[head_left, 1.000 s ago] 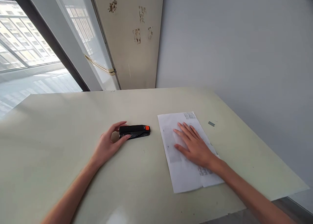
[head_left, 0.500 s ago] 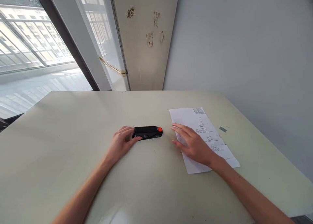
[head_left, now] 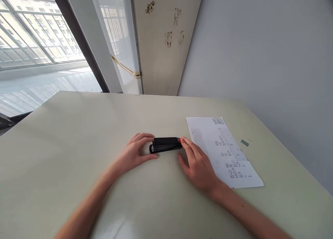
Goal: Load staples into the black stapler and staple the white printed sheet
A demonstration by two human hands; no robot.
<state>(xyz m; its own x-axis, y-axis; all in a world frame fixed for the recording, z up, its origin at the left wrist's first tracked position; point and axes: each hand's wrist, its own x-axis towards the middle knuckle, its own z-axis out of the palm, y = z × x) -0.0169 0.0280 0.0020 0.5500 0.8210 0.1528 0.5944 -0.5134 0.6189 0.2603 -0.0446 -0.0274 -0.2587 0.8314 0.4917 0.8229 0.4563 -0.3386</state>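
Observation:
A black stapler (head_left: 165,144) with a red patch at its right end lies on the table in front of me. My left hand (head_left: 135,151) curves loosely about its left end, thumb and fingers spread, with the index fingertip close to the top edge. Over the right end comes my right hand (head_left: 196,162), its fingertips pressed on the red patch and its thumb on the near side; whether the thumb touches is hard to see. A printed white sheet of paper (head_left: 205,131) lies flat just right of the stapler, partly under my right hand.
The pale table (head_left: 99,121) stretches back to a cabinet panel (head_left: 166,68) with brown marks. A small grey strip (head_left: 245,142) lies to the right of the paper. A plain wall (head_left: 260,51) borders the right side, and a window (head_left: 41,37) is at the left.
My right hand has moved left from above the paper onto the stapler's red end. My left hand has loosened and spread at the other end. The stapler has shifted slightly right.

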